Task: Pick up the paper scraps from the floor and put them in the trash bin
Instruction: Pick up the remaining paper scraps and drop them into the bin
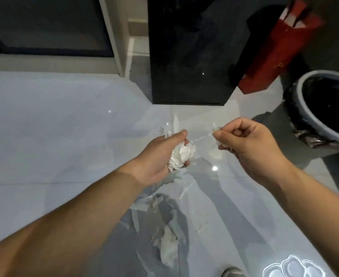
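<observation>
Right now, closest to you at 6 o'clock, loose paper scraps [168,246] are lying scattered on the glossy grey floor [54,126], the biggest crumpled white piece sitting between your two forearms and thinner strips trailing away from it toward 12 o'clock. At the very bottom edge, around 5 o'clock, a rounded grey shape and a white cloud-like outline are showing, and you cannot tell what either one is.

A little farther out, your left hand [160,156] is hanging above the floor at about 11 o'clock from those scraps. Its fingers [176,135] are curling around a wad [182,154] of white torn paper, with the thumb pressing over the top. A long thin strip is poking out beyond that hand toward 12 o'clock; whether it is held or lying on the floor is unclear.

Just beside it, at 1 o'clock, your right hand [250,144] is also hanging above the floor, its fingers curled in. The thumb and forefinger are pinching a small scrap [216,130], and more white paper is peeking out under the curled fingers. The two hands are near each other but not touching.

Farther off at 2 o'clock, the trash bin [301,94] is standing on the floor, well apart from both hands, its grey rim open and a black liner [292,108] folding over the outside.

Farthest away, at 12 o'clock, a tall black cabinet [190,56] is standing on the floor, and a red bag [280,52] is leaning just beside it at 1 o'clock.
</observation>
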